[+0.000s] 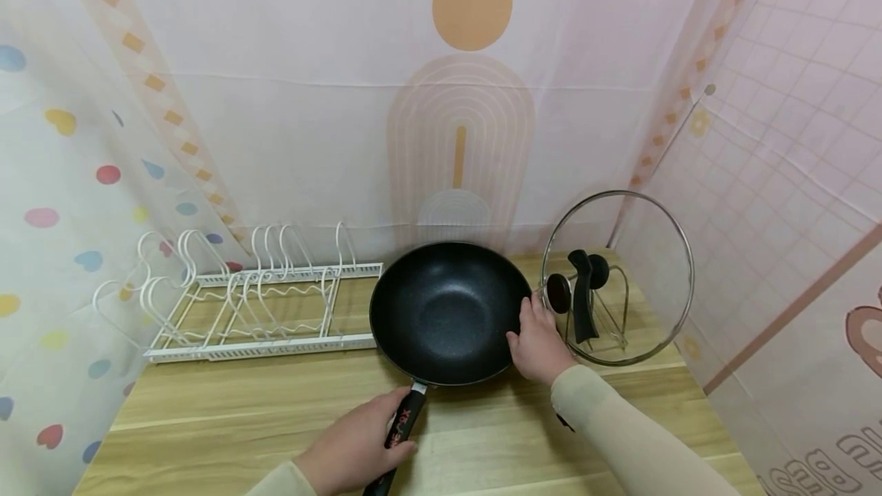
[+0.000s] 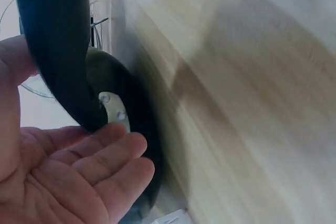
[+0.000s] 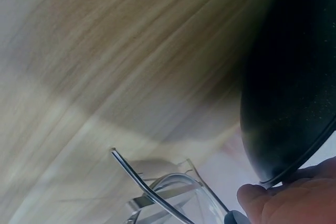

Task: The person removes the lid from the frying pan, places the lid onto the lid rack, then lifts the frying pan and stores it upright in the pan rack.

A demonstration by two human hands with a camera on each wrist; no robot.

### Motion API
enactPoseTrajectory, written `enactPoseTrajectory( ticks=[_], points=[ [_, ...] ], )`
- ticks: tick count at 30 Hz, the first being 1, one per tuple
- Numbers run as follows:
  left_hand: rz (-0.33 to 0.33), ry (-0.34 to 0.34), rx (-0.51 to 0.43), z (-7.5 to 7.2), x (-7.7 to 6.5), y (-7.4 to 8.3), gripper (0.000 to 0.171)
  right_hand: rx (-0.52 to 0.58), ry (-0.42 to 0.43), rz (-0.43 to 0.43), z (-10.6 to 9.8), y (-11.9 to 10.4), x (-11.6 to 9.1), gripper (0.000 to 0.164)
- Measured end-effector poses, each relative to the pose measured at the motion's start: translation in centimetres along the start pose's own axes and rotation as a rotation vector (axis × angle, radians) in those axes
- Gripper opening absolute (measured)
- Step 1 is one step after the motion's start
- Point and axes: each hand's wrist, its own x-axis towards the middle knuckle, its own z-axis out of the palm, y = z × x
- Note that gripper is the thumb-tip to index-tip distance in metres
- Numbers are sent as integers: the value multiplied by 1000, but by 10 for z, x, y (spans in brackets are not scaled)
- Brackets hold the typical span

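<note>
A black wok (image 1: 451, 312) with a long black handle (image 1: 405, 425) is in the middle of the head view, its hollow facing up and toward me. My left hand (image 1: 358, 435) holds the handle, thumb across it; in the left wrist view the other fingers (image 2: 113, 166) lie along the handle's far side, by the riveted metal bracket (image 2: 113, 109). At the wok's right edge my right hand (image 1: 539, 343) pinches the rim. From the right wrist view, the wok's dark outer wall (image 3: 294, 87) shows above the tabletop, with a fingertip at its rim.
On the left stands a white wire rack (image 1: 276, 343) with upright loops, its right end close to the wok. A glass lid (image 1: 644, 274) with a steel rim stands upright in a wire holder (image 1: 623, 312) just right of my right hand. Patterned curtains (image 1: 310, 136) close off the wooden table (image 1: 207, 404) behind.
</note>
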Motion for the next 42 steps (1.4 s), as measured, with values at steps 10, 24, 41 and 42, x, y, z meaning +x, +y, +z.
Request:
enactPoseTrajectory(
  ticks=[10,24,41,42],
  points=[
    [0,-118,-81,6,-2,-6,92,-4,-29,-5,7,6,4,74],
    [33,-138,-47,10,-1,-6,90,-32,-51,-38,7,6,4,72],
    [35,-114,-10,14,-1,-5,89,-68,-31,-60,9,9,9,73],
    [36,-113,-11,14,-1,-5,89,-69,-27,-66,9,9,9,73]
  ],
)
